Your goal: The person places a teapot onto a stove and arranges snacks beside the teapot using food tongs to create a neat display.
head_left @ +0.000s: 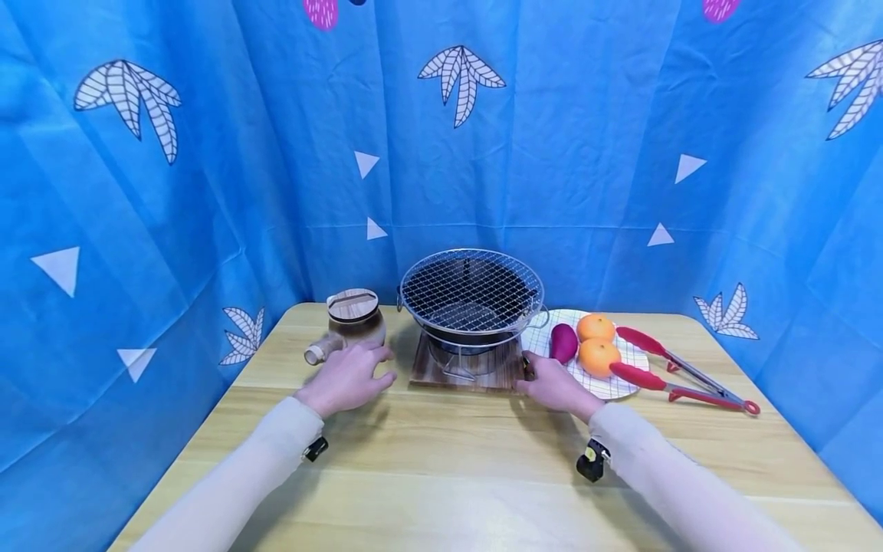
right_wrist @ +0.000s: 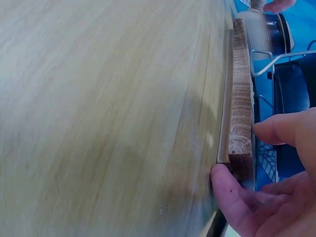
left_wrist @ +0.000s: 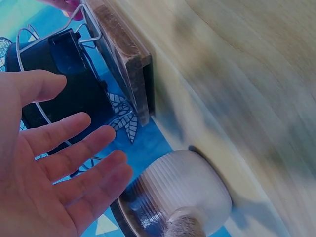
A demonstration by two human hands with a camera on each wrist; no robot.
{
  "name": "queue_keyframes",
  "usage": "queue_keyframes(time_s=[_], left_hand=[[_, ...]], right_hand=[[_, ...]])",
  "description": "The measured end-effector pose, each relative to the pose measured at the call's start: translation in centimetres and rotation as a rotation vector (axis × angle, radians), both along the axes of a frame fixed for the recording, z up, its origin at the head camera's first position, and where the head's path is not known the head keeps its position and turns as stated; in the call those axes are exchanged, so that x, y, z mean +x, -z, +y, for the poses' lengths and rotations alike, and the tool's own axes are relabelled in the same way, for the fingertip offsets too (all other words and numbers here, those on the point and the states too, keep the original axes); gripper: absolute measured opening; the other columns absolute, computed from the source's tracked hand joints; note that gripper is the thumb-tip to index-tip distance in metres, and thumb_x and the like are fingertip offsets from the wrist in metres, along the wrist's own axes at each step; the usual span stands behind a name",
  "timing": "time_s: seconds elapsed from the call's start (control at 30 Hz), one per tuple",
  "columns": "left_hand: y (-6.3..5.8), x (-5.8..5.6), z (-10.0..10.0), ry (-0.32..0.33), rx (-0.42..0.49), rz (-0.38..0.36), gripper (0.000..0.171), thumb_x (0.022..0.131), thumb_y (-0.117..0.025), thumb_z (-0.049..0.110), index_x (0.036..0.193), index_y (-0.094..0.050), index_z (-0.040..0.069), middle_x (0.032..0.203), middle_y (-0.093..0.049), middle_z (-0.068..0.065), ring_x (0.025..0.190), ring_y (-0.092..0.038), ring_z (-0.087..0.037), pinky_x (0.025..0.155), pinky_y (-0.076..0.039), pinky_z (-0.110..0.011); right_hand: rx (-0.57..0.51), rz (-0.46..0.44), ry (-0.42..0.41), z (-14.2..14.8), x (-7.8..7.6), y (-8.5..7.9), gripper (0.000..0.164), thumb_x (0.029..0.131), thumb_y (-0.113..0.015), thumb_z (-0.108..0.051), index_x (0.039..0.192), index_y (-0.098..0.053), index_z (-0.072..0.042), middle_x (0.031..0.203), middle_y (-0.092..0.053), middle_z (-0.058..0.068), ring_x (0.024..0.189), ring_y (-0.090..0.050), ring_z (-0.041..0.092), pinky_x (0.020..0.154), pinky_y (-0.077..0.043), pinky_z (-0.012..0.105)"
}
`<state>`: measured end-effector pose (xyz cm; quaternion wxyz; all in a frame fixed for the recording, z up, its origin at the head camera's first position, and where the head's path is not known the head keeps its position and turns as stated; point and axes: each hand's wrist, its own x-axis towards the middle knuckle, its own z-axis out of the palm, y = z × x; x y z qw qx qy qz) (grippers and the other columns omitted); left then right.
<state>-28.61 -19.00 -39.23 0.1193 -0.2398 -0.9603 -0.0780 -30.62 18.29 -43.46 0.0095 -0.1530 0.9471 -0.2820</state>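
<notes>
In the head view a round wire grill rack [head_left: 469, 295] tops a dark stove [head_left: 462, 339] on a square wooden board [head_left: 431, 372]. At the board's front right corner is my right hand [head_left: 552, 383]; its thumb [right_wrist: 279, 129] and a finger [right_wrist: 232, 195] pinch the board's edge [right_wrist: 241, 113] in the right wrist view. My left hand [head_left: 350, 377] hovers left of the board, fingers loosely extended and holding nothing. Just behind it stands a brown-and-white teapot [left_wrist: 182, 182] with a wooden lid [head_left: 353, 305] and a side handle [head_left: 321, 350], partly covered by the hand.
Right of the stove, a checked plate [head_left: 624, 389] bears two oranges [head_left: 599, 357] and a purple eggplant-like piece [head_left: 563, 343]. Red-tipped tongs [head_left: 704, 376] lie spread at the plate's right side. A blue patterned curtain [head_left: 586, 153] encloses the wooden table [head_left: 441, 475] at back and sides.
</notes>
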Motion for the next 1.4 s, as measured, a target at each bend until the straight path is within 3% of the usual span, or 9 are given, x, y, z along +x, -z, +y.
queue_keyframes(time_s=[0.2, 0.37, 0.8, 1.0, 1.2, 1.4], left_hand=[[0.3, -0.2, 0.2, -0.008, -0.011, -0.004, 0.039, 0.093, -0.066, 0.039, 0.12, -0.071, 0.012, 0.115, -0.072, -0.005, 0.097, -0.071, -0.03, 0.084, -0.06, -0.048], [0.3, -0.1, 0.3, -0.008, -0.01, -0.008, 0.037, 0.093, -0.067, 0.038, 0.119, -0.071, 0.011, 0.114, -0.072, -0.005, 0.101, -0.07, -0.029, 0.087, -0.059, -0.049], [-0.1, -0.2, 0.1, -0.016, 0.017, -0.005, 0.034, 0.092, -0.069, 0.036, 0.117, -0.072, 0.013, 0.113, -0.074, -0.004, 0.096, -0.072, -0.029, 0.082, -0.06, -0.05], [-1.1, -0.6, -0.6, -0.044, 0.011, 0.025, 0.033, 0.092, -0.066, 0.041, 0.115, -0.072, 0.016, 0.112, -0.074, -0.003, 0.104, -0.069, -0.027, 0.086, -0.054, -0.061], [-2.4, -0.8, -1.6, -0.097, 0.066, -0.017, 0.033, 0.094, -0.065, 0.037, 0.117, -0.072, 0.014, 0.115, -0.074, -0.007, 0.102, -0.07, -0.03, 0.08, -0.059, -0.055], [-3.1, -1.1, -2.7, -0.127, 0.1, -0.017, 0.037, 0.095, -0.064, 0.033, 0.121, -0.07, 0.009, 0.119, -0.072, -0.013, 0.106, -0.068, -0.035, 0.087, -0.057, -0.057]], right_hand=[[-0.07, -0.098, 0.032, -0.1, 0.0, 0.3, 0.067, 0.09, -0.07, -0.015, 0.147, -0.042, 0.006, 0.092, -0.07, 0.011, 0.064, -0.063, 0.016, 0.067, -0.059, 0.034], [-0.167, -0.188, 0.033, -0.1, -0.1, 0.3, 0.069, 0.092, -0.067, -0.008, 0.15, -0.035, 0.008, 0.079, -0.07, 0.009, 0.062, -0.067, 0.018, 0.058, -0.059, 0.03], [-0.217, -0.228, 0.044, -0.6, -0.2, 0.4, 0.072, 0.092, -0.063, -0.005, 0.154, -0.029, 0.008, 0.072, -0.069, 0.008, 0.061, -0.067, 0.016, 0.06, -0.057, 0.028], [-0.236, -0.235, 0.05, -0.6, -0.1, 0.4, 0.072, 0.093, -0.064, -0.004, 0.154, -0.028, 0.008, 0.077, -0.07, 0.009, 0.062, -0.067, 0.016, 0.062, -0.059, 0.029], [-0.259, -0.246, 0.061, -0.6, -0.1, 0.5, 0.073, 0.093, -0.064, -0.003, 0.154, -0.026, 0.009, 0.081, -0.07, 0.01, 0.063, -0.067, 0.017, 0.062, -0.061, 0.031], [-0.268, -0.247, 0.055, -0.6, -0.1, 0.5, 0.073, 0.092, -0.064, -0.002, 0.154, -0.026, 0.009, 0.08, -0.069, 0.012, 0.063, -0.068, 0.018, 0.062, -0.061, 0.032]])
